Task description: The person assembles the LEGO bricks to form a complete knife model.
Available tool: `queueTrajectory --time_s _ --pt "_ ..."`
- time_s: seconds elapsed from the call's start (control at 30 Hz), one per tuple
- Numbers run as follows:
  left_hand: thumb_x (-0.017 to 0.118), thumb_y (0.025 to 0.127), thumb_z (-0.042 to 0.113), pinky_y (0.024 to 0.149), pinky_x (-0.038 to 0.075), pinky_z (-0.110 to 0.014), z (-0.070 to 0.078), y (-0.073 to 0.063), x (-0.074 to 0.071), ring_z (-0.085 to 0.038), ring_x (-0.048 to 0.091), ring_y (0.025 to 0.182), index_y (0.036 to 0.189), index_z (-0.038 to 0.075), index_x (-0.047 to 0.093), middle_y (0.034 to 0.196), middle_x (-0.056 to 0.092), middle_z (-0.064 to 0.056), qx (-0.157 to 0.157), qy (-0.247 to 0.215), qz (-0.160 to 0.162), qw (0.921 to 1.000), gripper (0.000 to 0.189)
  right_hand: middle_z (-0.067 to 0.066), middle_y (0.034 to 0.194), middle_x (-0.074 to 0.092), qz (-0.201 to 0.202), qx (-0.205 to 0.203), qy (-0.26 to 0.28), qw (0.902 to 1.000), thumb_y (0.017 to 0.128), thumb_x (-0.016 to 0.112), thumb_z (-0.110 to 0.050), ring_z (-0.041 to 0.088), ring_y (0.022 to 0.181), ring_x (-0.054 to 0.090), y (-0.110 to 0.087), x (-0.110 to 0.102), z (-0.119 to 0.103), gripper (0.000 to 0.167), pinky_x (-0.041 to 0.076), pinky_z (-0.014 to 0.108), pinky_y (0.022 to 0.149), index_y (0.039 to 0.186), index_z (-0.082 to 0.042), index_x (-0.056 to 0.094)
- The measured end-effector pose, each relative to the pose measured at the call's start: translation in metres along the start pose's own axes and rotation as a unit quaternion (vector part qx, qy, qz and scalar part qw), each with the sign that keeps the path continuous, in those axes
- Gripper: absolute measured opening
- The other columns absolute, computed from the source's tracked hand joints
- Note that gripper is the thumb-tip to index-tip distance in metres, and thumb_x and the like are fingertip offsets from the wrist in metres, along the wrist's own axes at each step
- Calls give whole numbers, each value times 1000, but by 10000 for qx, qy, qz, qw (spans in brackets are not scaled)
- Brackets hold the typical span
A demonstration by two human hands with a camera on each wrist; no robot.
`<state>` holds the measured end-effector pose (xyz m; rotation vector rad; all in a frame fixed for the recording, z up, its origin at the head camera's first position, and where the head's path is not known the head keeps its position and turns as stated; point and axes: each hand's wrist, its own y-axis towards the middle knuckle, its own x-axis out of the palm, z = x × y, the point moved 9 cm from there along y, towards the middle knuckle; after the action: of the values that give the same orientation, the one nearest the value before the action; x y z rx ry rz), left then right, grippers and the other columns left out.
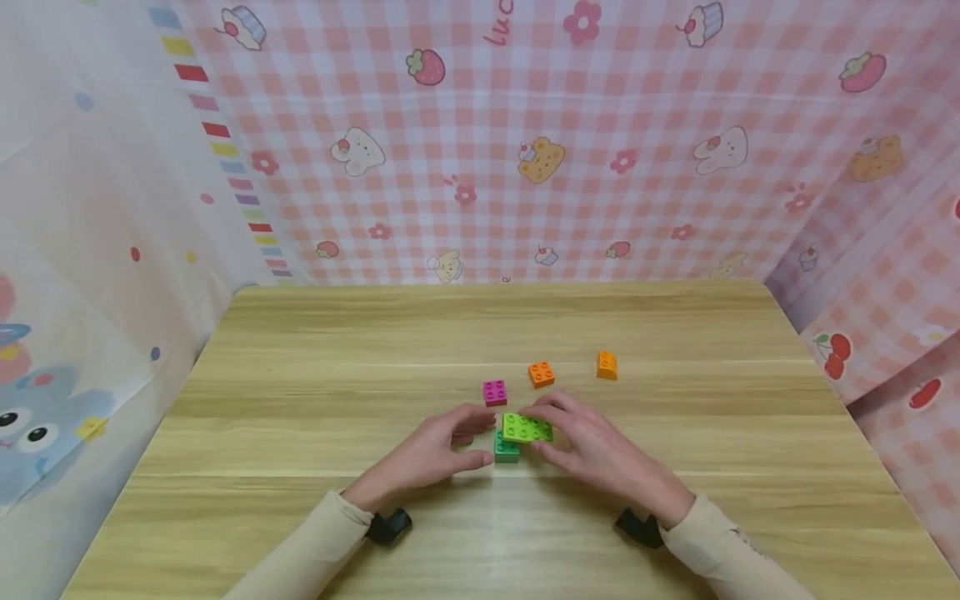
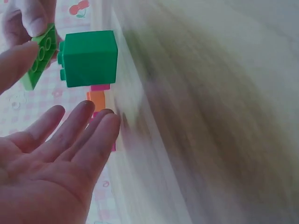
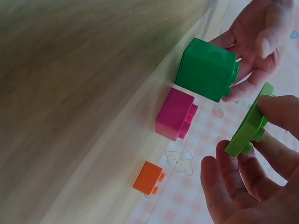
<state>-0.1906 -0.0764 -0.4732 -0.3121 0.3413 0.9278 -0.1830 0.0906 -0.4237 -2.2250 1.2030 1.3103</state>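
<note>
My right hand [image 1: 581,433] pinches a flat light-green building brick [image 1: 525,427] between thumb and fingers. That brick is tilted, just above the studs of a dark green brick [image 1: 507,450] standing on the table; a gap shows between the two in the right wrist view. To the left of the dark green brick, my left hand [image 1: 442,446] holds nothing, its fingers loosely spread and the thumb apart from them. In the left wrist view its palm [image 2: 42,168] faces the dark green brick [image 2: 91,58].
Behind the hands on the wooden table [image 1: 337,350] sit a magenta brick [image 1: 495,392], an orange brick [image 1: 541,373] and a yellow-orange brick [image 1: 607,365] with a curved side. A pink checked cloth [image 1: 465,108] hangs past the table's far edge.
</note>
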Motion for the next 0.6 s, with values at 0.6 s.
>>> queueTrajectory --time_s 0.6 --pt "78 94 23 109 49 -47 11 -18 -20 -25 61 125 140 4 59 135 66 -7 366 490 840 9946 53 -1 125 61 -209 -118 -173 9996 93 80 -21 12 109 60 10 13 -12 44 57 38 96 133 -10 68"
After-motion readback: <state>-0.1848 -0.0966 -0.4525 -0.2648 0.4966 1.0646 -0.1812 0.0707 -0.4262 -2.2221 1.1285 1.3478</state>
